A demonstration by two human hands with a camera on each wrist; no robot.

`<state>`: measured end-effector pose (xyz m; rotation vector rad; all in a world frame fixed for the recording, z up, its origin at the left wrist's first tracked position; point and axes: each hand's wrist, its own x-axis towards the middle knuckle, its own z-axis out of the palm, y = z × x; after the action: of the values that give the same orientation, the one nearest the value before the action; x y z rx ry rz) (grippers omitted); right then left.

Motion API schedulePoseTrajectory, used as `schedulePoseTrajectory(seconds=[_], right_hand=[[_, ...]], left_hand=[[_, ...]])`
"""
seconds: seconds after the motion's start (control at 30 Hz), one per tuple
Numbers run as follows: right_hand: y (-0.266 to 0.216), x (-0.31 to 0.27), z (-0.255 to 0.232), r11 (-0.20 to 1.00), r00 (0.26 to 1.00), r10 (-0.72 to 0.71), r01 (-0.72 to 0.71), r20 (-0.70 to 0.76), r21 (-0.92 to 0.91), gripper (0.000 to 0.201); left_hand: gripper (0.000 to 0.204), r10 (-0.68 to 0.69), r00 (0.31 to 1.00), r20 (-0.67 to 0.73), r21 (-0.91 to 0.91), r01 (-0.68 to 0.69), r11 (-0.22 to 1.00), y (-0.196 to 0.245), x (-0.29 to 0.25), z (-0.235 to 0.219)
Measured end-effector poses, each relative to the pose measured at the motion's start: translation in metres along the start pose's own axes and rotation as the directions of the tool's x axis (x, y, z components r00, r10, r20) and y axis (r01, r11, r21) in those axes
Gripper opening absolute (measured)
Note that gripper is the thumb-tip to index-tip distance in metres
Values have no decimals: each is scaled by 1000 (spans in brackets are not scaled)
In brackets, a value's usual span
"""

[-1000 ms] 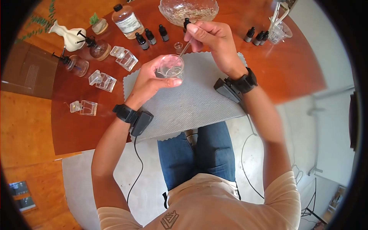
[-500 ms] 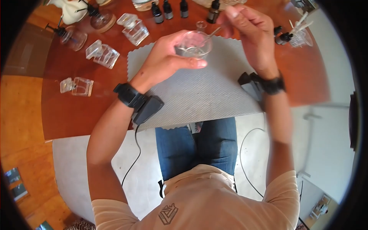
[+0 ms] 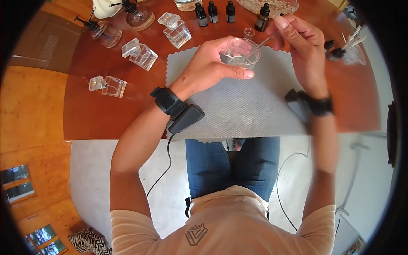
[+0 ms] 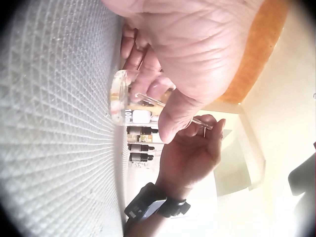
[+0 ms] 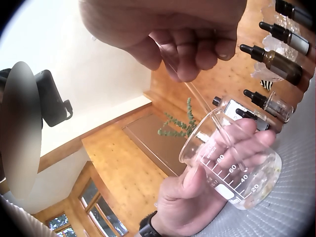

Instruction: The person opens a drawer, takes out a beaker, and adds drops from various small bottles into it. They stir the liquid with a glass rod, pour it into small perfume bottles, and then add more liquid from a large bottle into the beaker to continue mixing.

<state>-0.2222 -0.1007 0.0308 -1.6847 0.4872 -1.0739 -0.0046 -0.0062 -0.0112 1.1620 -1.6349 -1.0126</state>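
Head view, and at the far end of the grey mat (image 3: 250,106) we have the left hand (image 3: 212,63) and the right hand (image 3: 302,44) at work, the one wrapped round the beaker (image 5: 229,175), the other pinching the clear rod (image 5: 198,96). To stir well, we'd say, brace the beaker over the mat and circle the rod gently, clear of the wall. The beaker's axis stands near upright, mouth away from the mat, while the rod slants out of it toward the mat's far right.
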Motion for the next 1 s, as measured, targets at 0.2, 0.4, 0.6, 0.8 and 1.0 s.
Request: schedulePoseTrajectory(seconds=[0.2, 0.4, 0.6, 0.8, 1.0], right_hand=[[-4, -1, 0, 1000, 1000, 7, -8, -13, -18, 31], [-2, 0, 5, 999, 1000, -15, 15, -13, 30, 31], [0, 0, 3, 996, 1000, 11, -11, -5, 84, 29], [-4, 0, 4, 997, 1000, 21, -21, 1, 78, 29], [-5, -1, 5, 997, 999, 36, -37, 11, 63, 28]], left_hand=[[65, -36, 999, 2, -36, 36, 999, 4, 0, 1], [64, -92, 996, 16, -82, 93, 992, 11, 1, 0], [64, -98, 995, 18, -107, 99, 989, 11, 0, 0], [67, -91, 996, -12, -130, 89, 988, 9, 1, 2], [67, -91, 996, 16, -114, 93, 989, 11, 1, 0]])
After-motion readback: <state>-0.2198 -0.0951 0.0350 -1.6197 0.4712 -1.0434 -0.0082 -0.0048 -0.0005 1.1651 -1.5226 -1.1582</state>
